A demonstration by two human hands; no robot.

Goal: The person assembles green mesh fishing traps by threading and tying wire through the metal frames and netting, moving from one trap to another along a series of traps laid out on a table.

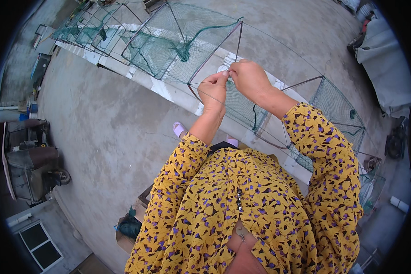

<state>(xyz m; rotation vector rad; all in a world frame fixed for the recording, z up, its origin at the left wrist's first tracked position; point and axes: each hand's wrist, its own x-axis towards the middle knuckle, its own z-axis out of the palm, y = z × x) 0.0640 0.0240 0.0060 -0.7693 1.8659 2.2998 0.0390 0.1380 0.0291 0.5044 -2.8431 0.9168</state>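
Note:
A long folding fish trap of green netting (166,50) on dark square frames stretches across a low, pale board (155,86). My left hand (213,91) is closed in a pinch on a thin cord beside a frame's near corner. Just right of it, my right hand (251,80) is closed too, thumb and finger pressed together at the same cord. Their fingertips almost touch, above a gap between two netted sections. The cord's end and any knot are hidden by the fingers. More green netting (338,102) continues to the right, partly behind my right forearm.
A parked three-wheeled vehicle (34,164) stands at the left on the concrete floor (105,128). A box with dark green netting (130,226) sits low on the left. A grey cover (386,64) drapes over something at the right. My feet wear light purple sandals (179,129).

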